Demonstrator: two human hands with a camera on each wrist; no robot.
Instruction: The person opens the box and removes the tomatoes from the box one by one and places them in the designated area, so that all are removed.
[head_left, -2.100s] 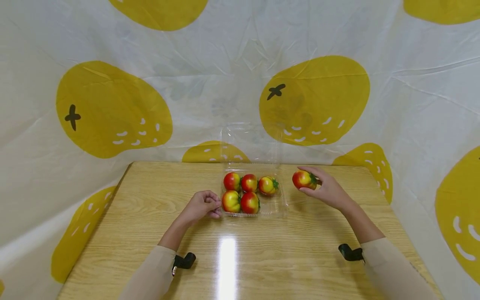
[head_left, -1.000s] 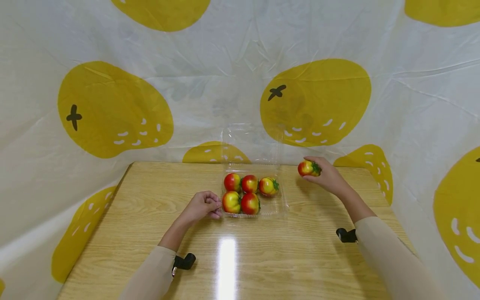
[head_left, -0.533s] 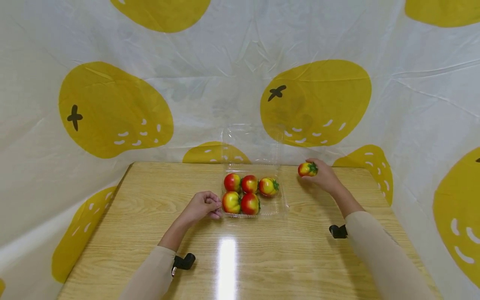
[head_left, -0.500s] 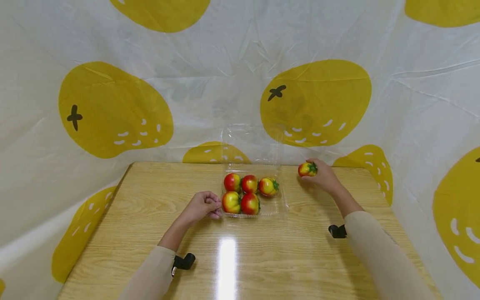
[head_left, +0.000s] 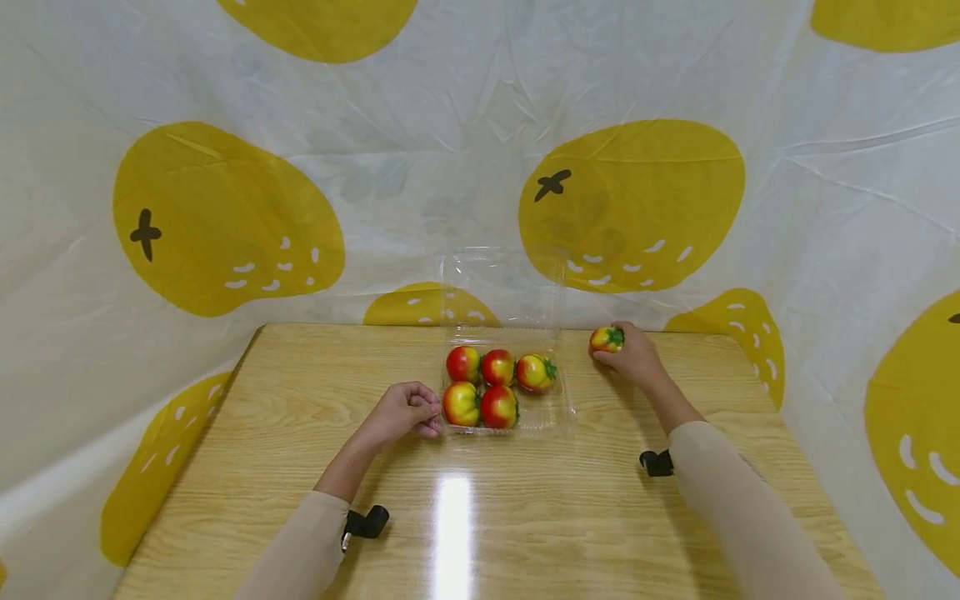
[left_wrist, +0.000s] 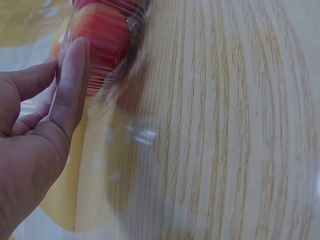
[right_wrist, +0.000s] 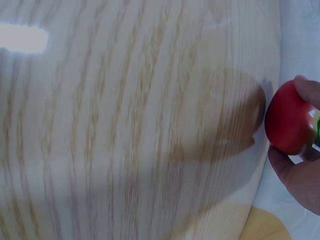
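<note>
A clear plastic clamshell box (head_left: pixel 543 412) stands on the table with its lid (head_left: pixel 504 287) raised at the back. Inside lie several red-and-yellow, tomato-like fruits (head_left: pixel 461 403) with green leafy tops, three along the back row and two in front. The front right spot of the box holds no fruit. My left hand (head_left: pixel 405 412) pinches the box's front left edge between thumb and fingers, as the left wrist view shows up close. To the right of the box, my right hand (head_left: pixel 633 354) grips another such fruit (right_wrist: pixel 289 119), close over the table near its back edge.
The wooden table (head_left: pixel 525 517) runs up to a pale cloth backdrop (head_left: pixel 420 192) printed with big yellow fruit shapes, which also hangs along both sides. Black wrist cameras (head_left: pixel 367 522) stick out beside both sleeves. A bright light reflection crosses the table's front.
The right hand carried its fruit rightward and back, then slightly left and lower; the green top now faces the head camera more. The left hand and the box have stayed in place.
</note>
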